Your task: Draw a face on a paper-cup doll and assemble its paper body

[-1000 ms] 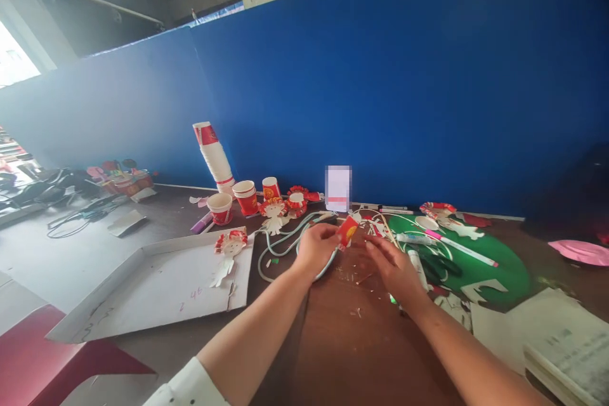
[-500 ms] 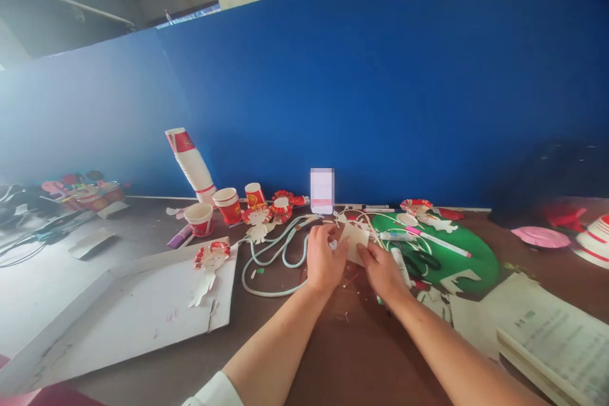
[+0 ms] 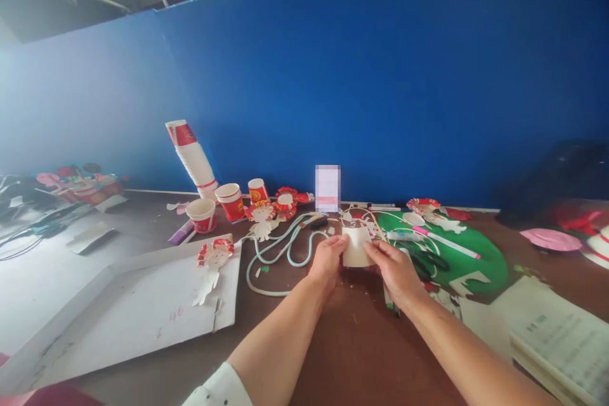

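A small cream-white piece of paper [image 3: 356, 248] is held up above the brown table between my two hands. My left hand [image 3: 327, 260] pinches its left edge with the thumb on the near face. On the opposite edge my right hand [image 3: 394, 266] grips it between thumb and fingers. The sheet bows slightly and its face is blank. Behind it lie a pale blue cable [image 3: 269, 293] and paper scraps. To the right of my right hand are a green round mat [image 3: 490, 263] and dark-handled scissors [image 3: 431, 261], partly covered.
A white cardboard tray [image 3: 137, 304] with a paper-cut figure [image 3: 212, 266] lies at left. Behind stand red-and-white paper cups [image 3: 231, 203] and a leaning cup stack [image 3: 193, 158]. A pink marker [image 3: 447, 242] crosses the mat. A thick book [image 3: 561, 342] sits front right; a blue partition [image 3: 333, 76] closes the back.
My left hand has shifted from the paper's upper left to its left edge. The paper has turned more squarely toward me, now gripped at both sides. The view has tilted slightly downward.
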### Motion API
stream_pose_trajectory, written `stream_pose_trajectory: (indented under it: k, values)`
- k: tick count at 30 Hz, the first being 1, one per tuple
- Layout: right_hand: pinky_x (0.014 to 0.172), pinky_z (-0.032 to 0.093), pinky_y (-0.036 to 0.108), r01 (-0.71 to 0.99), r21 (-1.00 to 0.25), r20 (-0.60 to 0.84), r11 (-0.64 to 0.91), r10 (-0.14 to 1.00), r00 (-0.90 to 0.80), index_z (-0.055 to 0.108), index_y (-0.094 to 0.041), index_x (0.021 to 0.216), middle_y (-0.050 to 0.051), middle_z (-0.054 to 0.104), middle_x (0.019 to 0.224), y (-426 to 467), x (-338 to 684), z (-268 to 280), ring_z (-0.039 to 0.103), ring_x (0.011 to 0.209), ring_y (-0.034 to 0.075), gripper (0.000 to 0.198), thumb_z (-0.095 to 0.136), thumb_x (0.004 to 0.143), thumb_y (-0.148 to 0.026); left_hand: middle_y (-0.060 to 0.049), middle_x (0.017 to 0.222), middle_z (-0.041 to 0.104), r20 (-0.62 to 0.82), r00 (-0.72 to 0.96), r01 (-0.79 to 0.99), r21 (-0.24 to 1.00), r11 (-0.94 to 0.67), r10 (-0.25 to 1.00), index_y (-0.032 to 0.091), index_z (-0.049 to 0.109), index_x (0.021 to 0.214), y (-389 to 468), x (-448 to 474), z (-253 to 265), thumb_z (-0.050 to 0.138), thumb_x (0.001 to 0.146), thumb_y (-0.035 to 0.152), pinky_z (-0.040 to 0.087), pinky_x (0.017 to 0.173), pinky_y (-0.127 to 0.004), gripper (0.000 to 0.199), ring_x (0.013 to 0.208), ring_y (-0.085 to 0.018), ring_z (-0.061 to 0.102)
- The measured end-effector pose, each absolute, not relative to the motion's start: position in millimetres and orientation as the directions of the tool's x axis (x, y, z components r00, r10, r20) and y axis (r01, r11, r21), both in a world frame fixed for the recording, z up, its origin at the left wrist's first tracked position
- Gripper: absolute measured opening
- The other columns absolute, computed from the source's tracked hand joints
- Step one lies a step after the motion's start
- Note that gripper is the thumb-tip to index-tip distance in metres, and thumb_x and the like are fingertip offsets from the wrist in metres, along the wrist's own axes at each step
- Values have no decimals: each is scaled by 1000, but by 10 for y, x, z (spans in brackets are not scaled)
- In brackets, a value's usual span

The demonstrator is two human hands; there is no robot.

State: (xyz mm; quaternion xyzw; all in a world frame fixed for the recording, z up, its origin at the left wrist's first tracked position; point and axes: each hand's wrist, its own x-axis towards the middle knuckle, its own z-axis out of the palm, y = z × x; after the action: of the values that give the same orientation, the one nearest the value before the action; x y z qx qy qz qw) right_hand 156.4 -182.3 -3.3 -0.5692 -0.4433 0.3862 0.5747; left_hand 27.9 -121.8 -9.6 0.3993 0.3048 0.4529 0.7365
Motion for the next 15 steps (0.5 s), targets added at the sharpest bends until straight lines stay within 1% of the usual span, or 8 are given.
stream_pose_trajectory:
  k: [3,5,7,9,13,15]
  values:
    - [66,54,36,327,-942,189,71,919,346,71,-25,84,2,73,74,-1831,1607,-24,67,69,23,34,57,82,-56,-3,61,59,-45,350,-282,947,152,936,13,68,76,-1198,255,-141,72,68,60,44,57,-27,47,56,-14,54]
    - [73,52,36,448,-891,259,71,891,374,72,-24,82,3,74,77,-1830,1630,-18,67,76,24,37,55,82,-57,-3,64,60,7,344,-229,970,77,939,15,67,77,-1187,240,-166,68,72,61,44,59,-26,46,58,-14,54]
    - [76,50,36,482,-873,284,71,878,386,72,-24,82,4,74,80,-1831,1636,-7,66,79,24,39,54,83,-58,-2,69,61,56,348,-217,976,22,936,17,66,79,-1188,232,-181,63,77,60,43,62,-26,43,61,-14,54]
    - [74,49,34,513,-855,306,78,874,378,71,-23,82,4,73,77,-1846,1617,15,65,75,23,40,52,84,-58,-2,71,60,105,328,-176,983,-49,939,18,64,79,-1197,226,-178,58,81,58,42,64,-25,40,64,-14,54]
    - [71,46,31,586,-801,367,121,873,322,67,-24,77,3,71,74,-1925,1519,76,63,71,21,35,54,85,-55,0,64,53,155,186,34,986,-164,970,20,54,69,-1230,208,-123,53,86,52,36,61,-26,36,61,-14,46]
    - [68,45,29,659,-732,429,174,869,247,63,-23,74,2,68,71,-1961,1470,90,60,67,18,34,51,89,-52,-1,65,53,200,110,121,970,-213,974,21,51,67,-1251,199,-79,54,87,48,35,63,-27,34,62,-15,46]
